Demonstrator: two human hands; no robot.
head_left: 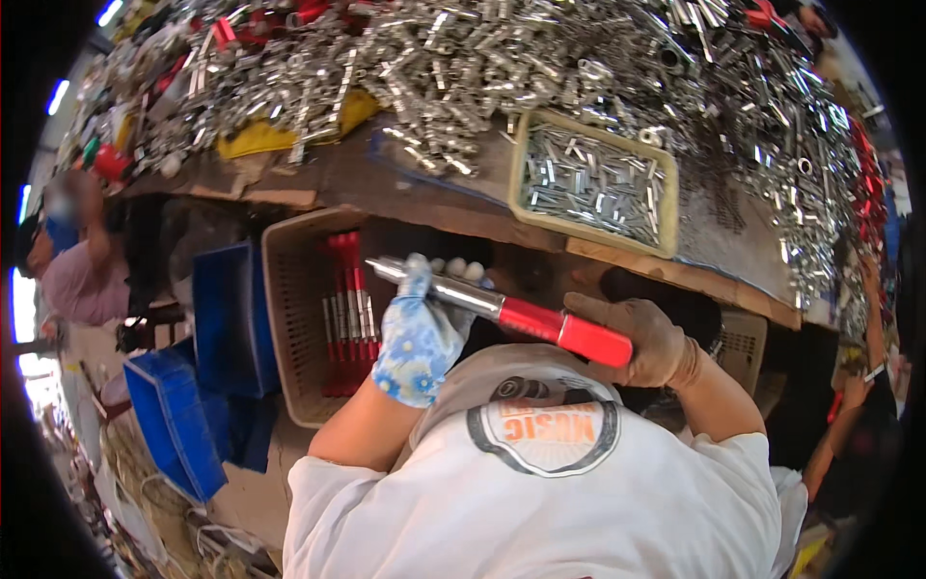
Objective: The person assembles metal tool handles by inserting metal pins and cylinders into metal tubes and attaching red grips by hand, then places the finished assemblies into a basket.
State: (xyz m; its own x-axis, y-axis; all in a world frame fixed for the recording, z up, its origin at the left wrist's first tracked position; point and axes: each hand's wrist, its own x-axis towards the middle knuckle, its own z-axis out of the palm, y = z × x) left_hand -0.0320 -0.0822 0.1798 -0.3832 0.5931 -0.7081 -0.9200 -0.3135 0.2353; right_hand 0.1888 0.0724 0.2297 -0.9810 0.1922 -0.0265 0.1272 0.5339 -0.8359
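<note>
A long tool (531, 317) with a shiny metal shaft and a squared red end lies slantwise across my front, above my white shirt. Its pointed metal tip is at the upper left. My left hand (417, 349), in a blue floral glove, is wrapped round the metal shaft near that tip. Around the red end closes my right hand (644, 336), in a brown glove. Just left of my left hand stands a beige plastic crate (283, 318), where several similar red and silver tools (349, 314) lie side by side.
A large heap of loose metal parts (482, 72) covers the workbench (424, 198) ahead. On its near edge sits a yellowish tray (596, 234) of small metal pieces. Blue bins (174, 425) stand at left. One person (87, 265) sits far left; another person's arm (849, 415) shows at right.
</note>
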